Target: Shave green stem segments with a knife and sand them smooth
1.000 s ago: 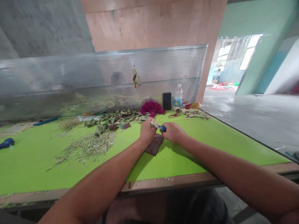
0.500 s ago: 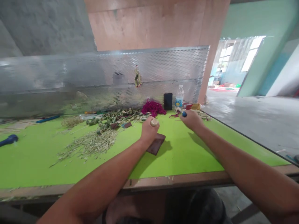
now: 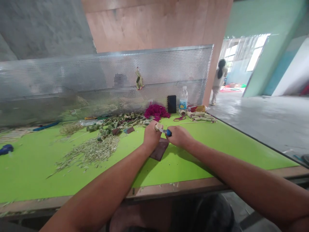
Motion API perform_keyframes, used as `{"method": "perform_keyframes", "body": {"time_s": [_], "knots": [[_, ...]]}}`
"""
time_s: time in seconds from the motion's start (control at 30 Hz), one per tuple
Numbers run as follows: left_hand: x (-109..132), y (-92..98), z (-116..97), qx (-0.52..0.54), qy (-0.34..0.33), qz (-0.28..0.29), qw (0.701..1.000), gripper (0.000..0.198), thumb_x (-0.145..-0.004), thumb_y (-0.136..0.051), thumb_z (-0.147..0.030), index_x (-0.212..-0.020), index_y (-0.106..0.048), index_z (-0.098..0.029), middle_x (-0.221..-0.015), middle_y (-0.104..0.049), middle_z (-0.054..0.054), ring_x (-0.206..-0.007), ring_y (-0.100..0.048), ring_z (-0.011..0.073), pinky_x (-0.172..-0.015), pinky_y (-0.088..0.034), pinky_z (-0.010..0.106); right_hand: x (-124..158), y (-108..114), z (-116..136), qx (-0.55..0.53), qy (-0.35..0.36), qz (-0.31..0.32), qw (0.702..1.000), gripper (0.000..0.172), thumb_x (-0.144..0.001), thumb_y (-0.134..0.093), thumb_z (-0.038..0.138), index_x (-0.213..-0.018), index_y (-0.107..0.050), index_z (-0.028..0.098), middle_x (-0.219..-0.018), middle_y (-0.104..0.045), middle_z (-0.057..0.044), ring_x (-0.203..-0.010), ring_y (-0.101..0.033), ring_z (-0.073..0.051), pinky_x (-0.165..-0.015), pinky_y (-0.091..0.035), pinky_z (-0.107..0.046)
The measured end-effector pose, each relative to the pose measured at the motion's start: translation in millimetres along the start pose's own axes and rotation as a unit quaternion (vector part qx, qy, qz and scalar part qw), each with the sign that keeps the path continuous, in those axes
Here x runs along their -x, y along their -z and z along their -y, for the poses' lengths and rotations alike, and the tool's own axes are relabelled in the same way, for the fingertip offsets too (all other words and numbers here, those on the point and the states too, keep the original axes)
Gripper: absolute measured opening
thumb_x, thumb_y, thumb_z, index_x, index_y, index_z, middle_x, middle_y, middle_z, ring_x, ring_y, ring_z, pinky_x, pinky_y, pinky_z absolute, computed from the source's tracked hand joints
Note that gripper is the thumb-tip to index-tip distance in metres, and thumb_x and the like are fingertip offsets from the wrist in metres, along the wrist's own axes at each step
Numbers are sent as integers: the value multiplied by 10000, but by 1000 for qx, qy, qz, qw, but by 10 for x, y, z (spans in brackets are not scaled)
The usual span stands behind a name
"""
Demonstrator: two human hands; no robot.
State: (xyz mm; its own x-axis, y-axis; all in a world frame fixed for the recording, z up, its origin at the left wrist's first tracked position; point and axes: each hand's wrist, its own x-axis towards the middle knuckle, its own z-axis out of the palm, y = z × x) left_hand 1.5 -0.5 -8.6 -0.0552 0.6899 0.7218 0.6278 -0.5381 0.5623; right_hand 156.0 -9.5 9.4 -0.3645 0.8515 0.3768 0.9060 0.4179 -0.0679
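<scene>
My left hand (image 3: 151,135) is closed around a short pale bamboo piece (image 3: 157,127), its cut end sticking up by my thumb. My right hand (image 3: 179,136) grips a blue-handled knife (image 3: 167,131) whose blade touches the end of the bamboo piece. Both hands hover just above a dark brown pad (image 3: 159,149) lying on the green table (image 3: 205,154). A heap of thin pale shavings (image 3: 90,152) lies to the left of my hands.
Green bamboo sections (image 3: 113,124), a magenta thread bundle (image 3: 156,111), a black phone (image 3: 172,104) and a water bottle (image 3: 183,100) stand along a perforated metal screen (image 3: 96,80). More bamboo tubes (image 3: 201,117) lie right. A blue tool (image 3: 6,149) lies far left. A person (image 3: 218,80) walks in the hall.
My right hand, which had swung out to the right with the knife, has come back and set the blade against the bamboo piece. A person has appeared in the hall.
</scene>
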Motion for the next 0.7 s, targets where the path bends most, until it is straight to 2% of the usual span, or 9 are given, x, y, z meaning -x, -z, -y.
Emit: {"method": "perform_keyframes", "body": {"time_s": [0.2,0.43,0.5,0.57,0.63,0.7], "knots": [[-5,4,-5,-55,-4,13,998,227,-777,-542,-234,-615,-387,-194,-565,-413,-35,-544,-341,121,-536,-220,255,-18,29,-20,17,-12,2,1000,214,-807,-495,286,-858,-678,185,-802,-709,-80,-664,-598,-176,-548,-289,-268],[-5,28,-28,1,-13,38,999,183,-714,-549,-200,-604,-403,-190,-564,-426,-42,-552,-367,115,-522,-241,241,-41,-3,-97,11,8,-22,1000,221,-818,-494,286,-874,-682,185,-799,-702,-78,-662,-595,-179,-560,-306,-264],[16,29,-40,12,-24,60,998,177,-695,-553,-192,-598,-405,-189,-566,-422,-43,-551,-369,112,-526,-250,241,-110,21,-240,0,-27,-11,1000,234,-827,-477,276,-874,-684,177,-788,-698,-81,-659,-592,-178,-555,-310,-261],[44,15,-53,42,-39,83,995,188,-690,-566,-209,-598,-403,-189,-575,-416,-44,-555,-367,108,-532,-267,239,-182,67,-429,-10,-109,-2,994,276,-850,-433,263,-877,-687,159,-774,-692,-93,-641,-583,-173,-541,-307,-258],[61,-8,-57,83,-32,103,991,215,-695,-582,-244,-604,-395,-190,-586,-403,-47,-557,-360,102,-536,-281,234,-220,110,-576,-1,-164,-51,985,313,-864,-424,319,-896,-683,147,-809,-691,-108,-665,-579,-181,-543,-302,-260],[54,-26,-46,122,5,104,987,225,-701,-593,-272,-631,-395,-192,-599,-393,-52,-560,-358,99,-539,-292,228,-204,123,-594,-12,-136,-83,987,303,-851,-447,348,-876,-675,150,-798,-683,-94,-668,-565,-174,-553,-301,-257]]}}
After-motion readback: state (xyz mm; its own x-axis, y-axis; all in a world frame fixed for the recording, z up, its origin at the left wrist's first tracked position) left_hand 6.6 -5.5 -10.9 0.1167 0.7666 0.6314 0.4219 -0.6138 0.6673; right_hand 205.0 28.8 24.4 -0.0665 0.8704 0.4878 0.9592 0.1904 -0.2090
